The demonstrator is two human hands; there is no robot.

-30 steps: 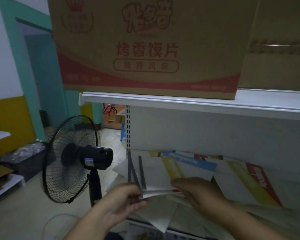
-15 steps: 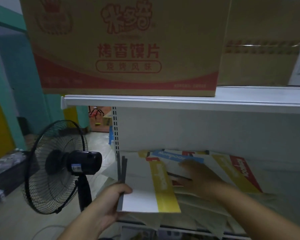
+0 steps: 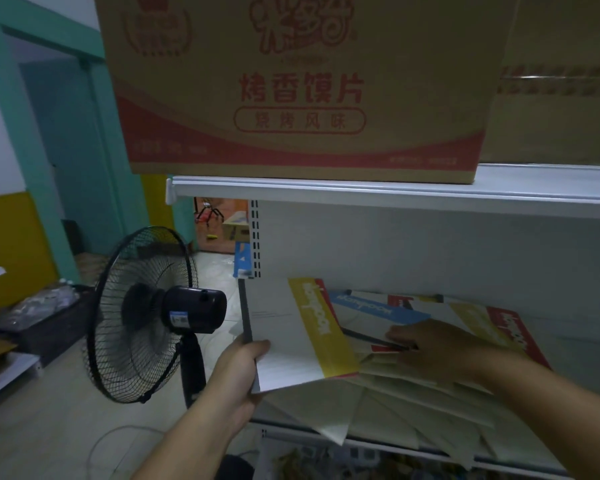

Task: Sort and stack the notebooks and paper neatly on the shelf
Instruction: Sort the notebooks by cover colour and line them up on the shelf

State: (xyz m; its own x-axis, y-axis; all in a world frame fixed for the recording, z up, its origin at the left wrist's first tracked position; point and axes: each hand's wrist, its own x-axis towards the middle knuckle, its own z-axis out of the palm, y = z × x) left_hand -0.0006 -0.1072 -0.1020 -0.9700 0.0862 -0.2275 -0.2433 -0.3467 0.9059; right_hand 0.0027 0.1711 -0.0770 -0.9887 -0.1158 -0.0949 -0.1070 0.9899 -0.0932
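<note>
1. On the lower shelf (image 3: 371,445), loose notebooks and cream paper sheets (image 3: 413,396) lie fanned and overlapping, some sheet corners hanging past the front edge
2. At the shelf's left end the left hand (image 3: 238,375) grips a white notebook with a yellow band (image 3: 291,337) by its grey spine edge, thumb on the cover, fingers curled beneath; a red edge of another book shows under it
3. Right hand (image 3: 426,344) lies palm down, fingers stretched flat, pressing a dark-spined notebook in the pile; whether it pinches anything I cannot tell
4. Behind that hand rest a blue-banded notebook (image 3: 371,306) and, further right, a yellow-and-red one (image 3: 496,323), both slanted
5. Upper shelf (image 3: 395,195) carries a large cardboard carton (image 3: 298,88) printed in red, touching a plainer brown carton (image 3: 561,98) on its right
6. Left of the shelving, a black standing fan (image 3: 146,313) stands on the floor, just beside the held notebook
7. Further left, a low white rack (image 3: 11,372) holds a dark tray; its contents are unclear
</note>
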